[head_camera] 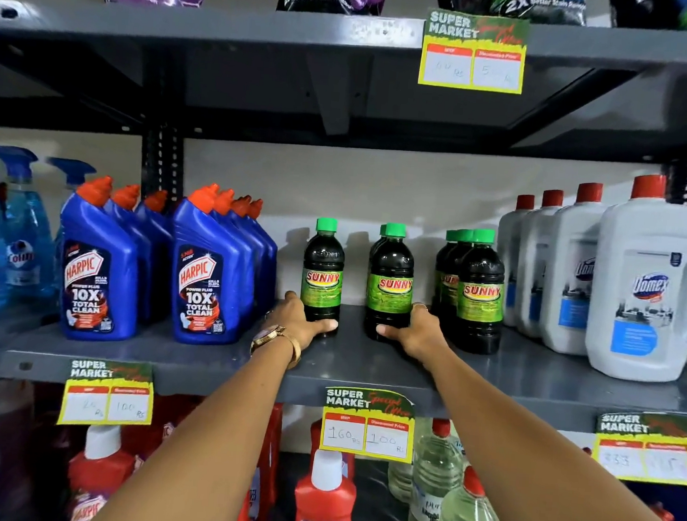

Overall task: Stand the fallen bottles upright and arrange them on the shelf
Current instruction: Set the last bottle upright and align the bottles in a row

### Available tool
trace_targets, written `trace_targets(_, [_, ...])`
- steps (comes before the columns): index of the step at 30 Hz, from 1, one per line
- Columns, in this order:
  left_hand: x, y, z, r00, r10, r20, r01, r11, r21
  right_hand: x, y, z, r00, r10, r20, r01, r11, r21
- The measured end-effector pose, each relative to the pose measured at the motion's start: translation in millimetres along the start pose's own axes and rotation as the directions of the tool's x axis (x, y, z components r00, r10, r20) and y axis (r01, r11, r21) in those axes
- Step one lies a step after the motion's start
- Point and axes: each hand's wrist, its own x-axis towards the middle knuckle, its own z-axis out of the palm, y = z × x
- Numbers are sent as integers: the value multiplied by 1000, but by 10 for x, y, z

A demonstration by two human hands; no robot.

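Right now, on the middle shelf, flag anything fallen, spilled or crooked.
Nothing stands out. All the Sunny bottles stand upright; the left hand and right hand each grip one at its base. The middle shelf shows no spill.

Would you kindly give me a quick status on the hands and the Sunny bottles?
Left hand around base of leftmost Sunny bottle. Right hand around base of middle Sunny bottle. All visible Sunny bottles upright. Nothing in the way.

Supermarket aisle: price tags (pixel 368 424), stocked shelf (pixel 529 382)
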Motion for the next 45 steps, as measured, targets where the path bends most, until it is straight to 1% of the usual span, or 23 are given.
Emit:
trace_targets(10, [26,-21,3,999,9,41,-12,998,67,-46,-34,-17,1000,4,12,-3,999,-35])
trace_targets(15, [19,-22,1,997,-13,76,4,993,114,-79,-46,-29,1000,1,12,-1,999,-46])
trace_targets(17, [25,-22,-12,994,-38,99,25,991,128,-99,-48,-59,1000,17,19,-17,1000,-13])
trace_targets(19, [-20,-11,-27,990,-63,125,44,988,151,-149,-36,-133,998,37,58,-41,997,64])
trace_targets(20, [-78,0,-34,992,-55,115,36,986,163,-178,-1,-187,999,29,45,-34,995,98])
trace_targets(21, [-145,2,-36,997,-23,79,10,985,172,-217,49,-254,1000,-11,-26,15,992,127])
trace_targets(22, [-222,0,-45,999,35,20,-38,982,184,-259,95,-342,983,-69,-168,94,985,145])
trace_targets(23, [-306,11,-44,990,131,-44,-119,970,211,-316,141,-456,931,-117,-347,175,975,140])
trace_targets(24, [-380,34,-46,962,258,-89,-230,942,244,-358,170,-570,845,-146,-515,244,961,128])
trace_targets(25, [-455,71,-55,919,387,-77,-359,901,244,-385,179,-688,759,-152,-633,284,952,111])
trace_targets(26, [-525,133,-57,874,486,-1,-477,858,190,-354,201,-784,712,-127,-690,266,959,98])
trace_targets(27, [-579,202,-47,828,549,113,-560,820,121,-310,212,-880,728,-72,-682,168,983,75])
trace_targets(28, [-623,284,-12,783,577,232,-606,792,75,-237,262,-934,797,35,-603,4,998,63])
trace_targets(29, [-652,371,37,746,582,325,-629,775,56,-174,331,-962,864,157,-477,-140,988,71])
trace_targets(30, [-672,455,83,725,573,382,-634,771,48,-114,404,-961,909,244,-337,-226,970,92])
trace_targets(31, [-684,530,129,719,554,420,-624,780,41,-101,455,-948,936,270,-225,-248,961,119])
trace_targets(32, [-685,585,171,721,523,454,-605,795,45,-89,512,-920,950,252,-186,-232,965,126])
trace_targets(34, [-659,643,246,727,444,523,-564,821,87,-69,561,-881,959,188,-213,-175,981,78])
trace_targets(36, [-636,660,287,737,371,566,-525,841,132,-72,524,-867,965,159,-207,-156,987,33])
trace_targets(41, [-621,627,343,710,320,628,-512,846,149,-19,523,-847,977,129,-169,-137,990,-34])
trace_targets(45, [-620,637,331,704,301,644,-504,849,155,30,532,-837,982,134,-135,-146,986,-78])
